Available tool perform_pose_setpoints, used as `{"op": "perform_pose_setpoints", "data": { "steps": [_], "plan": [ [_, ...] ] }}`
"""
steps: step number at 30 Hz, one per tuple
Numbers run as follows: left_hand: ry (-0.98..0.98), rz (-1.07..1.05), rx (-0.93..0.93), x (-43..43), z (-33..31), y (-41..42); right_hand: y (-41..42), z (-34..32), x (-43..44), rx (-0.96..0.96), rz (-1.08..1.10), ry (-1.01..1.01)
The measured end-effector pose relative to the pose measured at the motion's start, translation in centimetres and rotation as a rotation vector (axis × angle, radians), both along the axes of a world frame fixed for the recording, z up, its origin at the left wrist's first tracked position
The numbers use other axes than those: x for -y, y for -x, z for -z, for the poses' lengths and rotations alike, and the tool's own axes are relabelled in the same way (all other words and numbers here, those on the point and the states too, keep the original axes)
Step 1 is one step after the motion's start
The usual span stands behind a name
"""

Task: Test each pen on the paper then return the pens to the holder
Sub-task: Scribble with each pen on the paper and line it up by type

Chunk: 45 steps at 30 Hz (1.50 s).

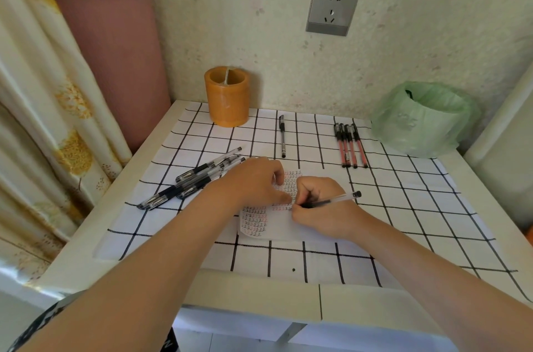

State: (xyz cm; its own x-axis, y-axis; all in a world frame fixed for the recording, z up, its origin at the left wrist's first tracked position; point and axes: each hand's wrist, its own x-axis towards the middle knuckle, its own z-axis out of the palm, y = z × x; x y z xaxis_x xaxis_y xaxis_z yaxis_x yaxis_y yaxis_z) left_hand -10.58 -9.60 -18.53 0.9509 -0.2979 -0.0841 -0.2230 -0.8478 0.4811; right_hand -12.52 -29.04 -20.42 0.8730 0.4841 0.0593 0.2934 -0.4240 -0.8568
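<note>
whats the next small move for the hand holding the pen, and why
Probably finish the test stroke and lift the tip. The right hand grips the clear-barrelled black pen with its tip down on the small white scribbled paper, which the left hand presses flat.

We see soft, even daylight. Shadows weak. Middle sharp; edges bend and stretch, corners look smeary to us.

Home corner: floral curtain (43, 92), wall socket (333, 6), small table (251, 298).
</note>
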Motion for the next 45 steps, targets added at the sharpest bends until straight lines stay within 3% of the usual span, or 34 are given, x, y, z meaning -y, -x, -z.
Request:
{"op": "perform_pose_setpoints", "data": {
  "steps": [5, 11, 17, 27, 29, 34, 37, 45],
  "plan": [
    [0.01, 0.001, 0.02, 0.0, -0.2, 0.3, 0.2, -0.4, -0.1, -0.003, 0.002, -0.018],
    [0.042, 0.009, -0.068, -0.3, -0.8, 0.3, -0.2, -1.1, 0.4, -0.198, 0.204, -0.31],
    [0.023, 0.019, -0.11, -1.7, -2.0, 0.7, -0.5, -1.5, 0.3, -0.217, 0.267, -0.398],
    [-0.011, 0.014, -0.027, -2.2, -1.8, 0.9, -1.3, -3.7, 0.5, -0.534, 0.2, -0.692],
    [-0.003, -0.01, 0.002, -2.3, -1.9, 0.8, -1.5, -4.2, 0.6, -0.445, 0.189, -0.571],
    [0.044, -0.027, 0.039, -2.2, -2.2, 0.5, -2.2, -4.2, 0.8, 0.012, 0.225, 0.028],
    [0.098, -0.055, 0.017, -2.2, -2.1, 0.4, -2.2, -3.7, 0.8, 0.204, 0.231, 0.268],
    [0.158, -0.09, -0.008, -2.0, -2.1, 0.4, -1.3, -4.2, 0.5, 0.357, 0.206, 0.427]
  ]
}}
